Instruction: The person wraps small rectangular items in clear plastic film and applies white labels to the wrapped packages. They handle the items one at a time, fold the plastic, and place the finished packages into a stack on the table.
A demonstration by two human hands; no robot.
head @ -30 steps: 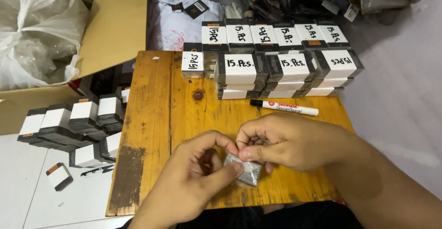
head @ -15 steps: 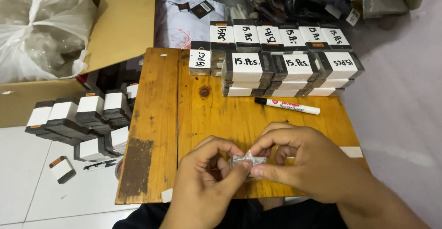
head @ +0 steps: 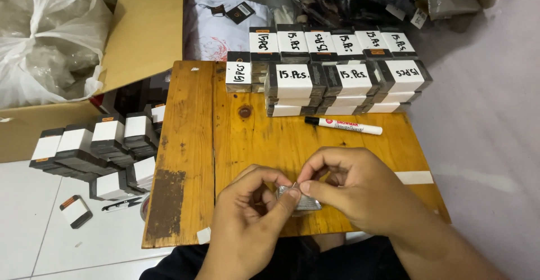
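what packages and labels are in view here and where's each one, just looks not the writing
Small silvery packet: pinched between left hand and right hand.
Labelled bundles: table's far edge, dark stacks, white handwritten labels.
Blank-labelled bundles: floor, left of table.
Cardboard box: upper left, brown.

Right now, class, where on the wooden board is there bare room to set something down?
Free: the left strip of the wooden board, and the middle between the white marker pen and the hands. Crowded: the far edge, stacked with dark white-labelled bundles; the near edge, where left hand and right hand pinch a small silvery packet.
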